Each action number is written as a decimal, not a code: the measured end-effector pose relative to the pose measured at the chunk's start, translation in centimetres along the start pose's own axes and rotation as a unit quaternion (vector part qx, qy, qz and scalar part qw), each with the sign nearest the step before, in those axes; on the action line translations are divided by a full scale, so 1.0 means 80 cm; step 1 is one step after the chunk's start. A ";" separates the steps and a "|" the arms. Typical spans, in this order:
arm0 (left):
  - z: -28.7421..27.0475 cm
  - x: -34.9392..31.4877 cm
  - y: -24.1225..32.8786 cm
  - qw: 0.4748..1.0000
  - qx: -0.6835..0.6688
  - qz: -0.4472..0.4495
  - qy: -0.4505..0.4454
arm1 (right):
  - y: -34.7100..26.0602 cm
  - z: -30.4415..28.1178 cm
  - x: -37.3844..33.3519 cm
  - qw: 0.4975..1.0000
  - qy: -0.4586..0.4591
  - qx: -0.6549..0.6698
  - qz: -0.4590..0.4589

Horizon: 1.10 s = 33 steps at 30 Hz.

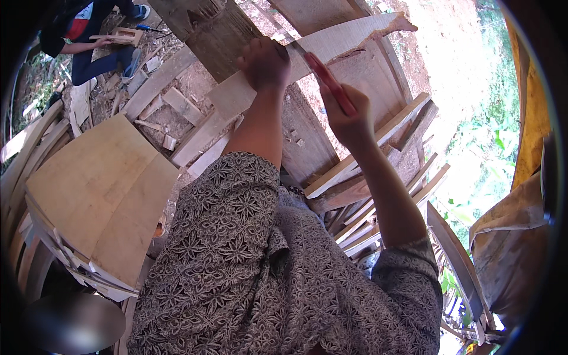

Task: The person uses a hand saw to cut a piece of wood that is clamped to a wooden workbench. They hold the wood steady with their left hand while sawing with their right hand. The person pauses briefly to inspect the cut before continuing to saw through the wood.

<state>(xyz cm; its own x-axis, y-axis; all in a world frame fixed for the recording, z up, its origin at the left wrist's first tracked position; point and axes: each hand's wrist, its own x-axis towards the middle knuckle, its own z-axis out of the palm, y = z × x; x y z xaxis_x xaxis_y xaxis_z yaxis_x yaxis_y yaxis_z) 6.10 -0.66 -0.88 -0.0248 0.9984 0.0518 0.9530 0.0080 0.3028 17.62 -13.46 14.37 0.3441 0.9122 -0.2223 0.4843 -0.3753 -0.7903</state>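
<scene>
My right hand (pixel 349 118) is closed round the red handle of a handsaw (pixel 329 83). Its narrow blade slants up and away, lying against a pale wooden board (pixel 349 40) with a rough bark edge on one side. Left of the blade, my left hand (pixel 265 64) grips the same board, fingers curled and partly hidden behind the knuckles. Beneath that board lies a thick, weathered beam (pixel 213 38). Whether the saw's teeth have cut into the wood is too small to tell.
At the far left a person (pixel 89 41) sits low, one hand on a small wooden frame (pixel 121 36). Stacked light panels (pixel 100 195) stand at my left. Several wood strips (pixel 367 225) lean below my right forearm. Offcuts (pixel 182 106) litter the ground; a tarp (pixel 509 248) hangs at right.
</scene>
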 end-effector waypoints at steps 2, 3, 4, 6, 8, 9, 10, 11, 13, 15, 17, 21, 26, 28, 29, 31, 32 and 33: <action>0.006 -0.006 0.015 1.000 -0.005 0.019 -0.011 | 0.015 0.053 0.079 0.997 0.065 -0.002 -0.037; 0.007 -0.003 0.006 1.000 0.002 0.020 -0.008 | -0.005 0.064 0.085 0.998 0.066 0.000 -0.017; 0.008 -0.001 0.000 1.000 0.019 0.013 0.000 | 0.002 0.067 0.084 0.999 0.047 0.017 -0.019; 0.010 0.002 -0.008 0.999 0.044 -0.002 0.014 | 0.030 0.059 0.078 0.999 0.010 0.041 -0.023; 0.014 0.005 -0.011 0.998 0.024 0.005 0.052 | 0.050 0.061 0.053 0.997 -0.004 0.055 -0.051; 0.016 0.005 -0.010 0.997 0.013 0.011 0.069 | 0.054 0.053 0.037 0.998 0.012 0.052 -0.034; 0.017 0.010 -0.011 0.997 0.013 0.011 0.072 | 0.049 0.043 0.017 0.998 0.024 0.052 -0.019; 0.019 0.010 -0.008 0.997 0.010 0.014 0.069 | 0.060 0.030 -0.006 0.998 0.017 0.061 0.020; 0.023 0.007 -0.010 0.998 0.016 0.013 0.064 | 0.066 -0.004 -0.061 0.996 0.010 0.056 0.073; 0.024 0.008 -0.012 0.998 0.028 0.006 0.061 | 0.042 -0.053 -0.116 0.996 0.001 0.028 0.080; 0.026 0.006 -0.013 0.998 0.025 0.010 0.054 | 0.003 -0.108 -0.158 0.995 -0.021 -0.006 0.095; 0.018 0.006 -0.014 0.999 0.017 0.002 0.028 | -0.061 -0.150 -0.166 0.991 -0.045 -0.088 0.093; 0.000 0.009 -0.014 1.000 0.024 -0.010 0.017 | -0.025 -0.043 -0.054 0.997 -0.034 0.001 0.066; 0.004 -0.001 -0.004 1.000 0.003 0.007 0.002 | -0.008 0.033 0.036 0.999 0.026 -0.006 -0.023; 0.006 -0.001 0.011 1.000 -0.012 0.022 -0.006 | 0.004 0.058 0.081 0.998 0.057 -0.006 -0.036; 0.006 0.011 0.002 1.000 0.004 0.021 0.007 | -0.013 0.079 0.106 0.994 0.089 -0.033 -0.056; 0.006 0.008 -0.002 1.000 0.018 0.012 0.015 | -0.006 0.079 0.096 0.997 0.060 -0.017 -0.047; 0.006 0.003 -0.005 0.999 0.030 0.006 0.022 | 0.010 0.072 0.083 0.999 0.034 -0.003 -0.036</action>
<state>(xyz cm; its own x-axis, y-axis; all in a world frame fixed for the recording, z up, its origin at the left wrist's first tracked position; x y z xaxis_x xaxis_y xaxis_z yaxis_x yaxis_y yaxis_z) 5.84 -0.40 -1.47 -0.0252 0.9950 0.0971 0.9696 0.0007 0.2446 15.66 -6.78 8.94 0.3618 0.9238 -0.1254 0.5148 -0.3101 -0.7993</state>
